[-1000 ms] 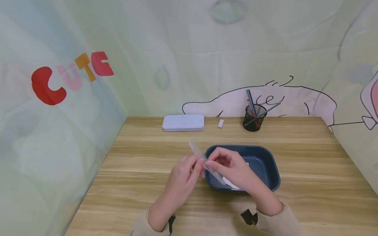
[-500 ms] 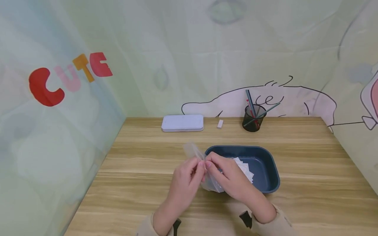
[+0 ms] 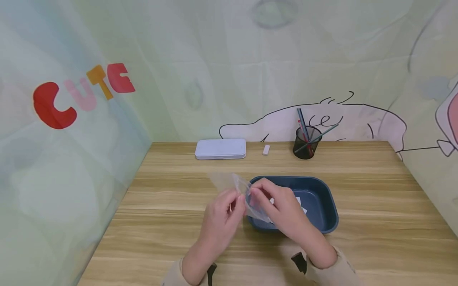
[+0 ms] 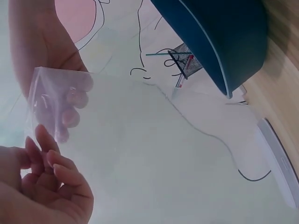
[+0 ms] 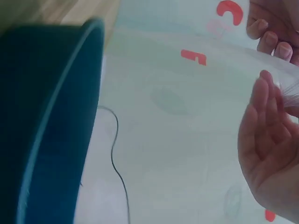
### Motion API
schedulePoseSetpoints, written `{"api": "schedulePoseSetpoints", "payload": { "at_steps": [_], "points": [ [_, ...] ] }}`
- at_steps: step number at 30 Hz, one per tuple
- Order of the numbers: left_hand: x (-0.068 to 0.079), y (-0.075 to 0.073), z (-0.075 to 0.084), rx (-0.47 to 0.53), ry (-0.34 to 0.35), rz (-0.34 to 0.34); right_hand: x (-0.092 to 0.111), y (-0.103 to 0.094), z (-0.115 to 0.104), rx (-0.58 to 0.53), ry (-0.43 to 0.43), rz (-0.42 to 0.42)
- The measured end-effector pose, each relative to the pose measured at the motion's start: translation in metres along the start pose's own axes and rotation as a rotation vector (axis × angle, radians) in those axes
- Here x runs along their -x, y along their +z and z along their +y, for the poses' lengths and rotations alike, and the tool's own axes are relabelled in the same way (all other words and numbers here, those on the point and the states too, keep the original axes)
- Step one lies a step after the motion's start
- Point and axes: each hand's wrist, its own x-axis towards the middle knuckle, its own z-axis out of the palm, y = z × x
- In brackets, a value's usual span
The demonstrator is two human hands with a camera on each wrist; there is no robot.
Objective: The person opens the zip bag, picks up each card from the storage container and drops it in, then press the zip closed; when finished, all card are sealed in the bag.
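Note:
A clear plastic bag (image 3: 222, 180) hangs tilted between both hands, over the left end of a dark blue basin (image 3: 333, 216). My left hand (image 3: 221, 216) pinches the bag's edge between thumb and fingers. Just to its right, my right hand (image 3: 282, 206) pinches the bag as well, and its two sides look slightly parted there. In the left wrist view the see-through sheet (image 4: 121, 107) spreads in front of the right hand's fingers (image 4: 71, 117). White paper pieces (image 3: 303, 209) lie in the basin, partly hidden by the right hand and the bag.
Along the back of the wooden table (image 3: 168, 206) sit a pale flat tin case (image 3: 220, 149), a small whitish block like an eraser (image 3: 266, 150) and a black mesh cup (image 3: 306, 150) with pens. Printed cloth walls enclose the table's back and sides.
The bag has gone from nearly edge-on to spread out leftward and wider between the fingers. Both hands shifted only slightly, and the white pieces in the basin showed more half a second ago.

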Motion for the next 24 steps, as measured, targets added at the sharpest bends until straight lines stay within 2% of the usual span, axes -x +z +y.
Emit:
{"api": "schedulePoseSetpoints", "payload": {
  "at_steps": [6,8,11,14,18,21,24],
  "points": [
    [0.0,-0.001,0.0,-0.113,0.057,0.036,-0.001,-0.004,-0.004,0.352,-0.197,0.195],
    [0.0,-0.001,0.001,-0.153,0.081,0.043,-0.002,-0.006,-0.006,0.44,-0.25,0.217],
    [0.0,0.0,0.003,-0.19,0.127,0.049,-0.002,-0.007,-0.009,0.5,-0.304,0.198],
    [-0.001,0.003,0.006,-0.222,0.198,0.054,-0.002,-0.006,-0.011,0.48,-0.311,0.153],
    [-0.002,0.008,0.009,-0.256,0.277,0.06,-0.001,-0.005,-0.013,0.381,-0.255,0.067],
    [-0.001,0.01,0.009,-0.287,0.293,0.065,-0.001,-0.005,-0.014,0.322,-0.21,0.021],
    [0.001,0.01,0.006,-0.31,0.284,0.074,-0.002,-0.007,-0.011,0.296,-0.198,0.037]
  ]
}}
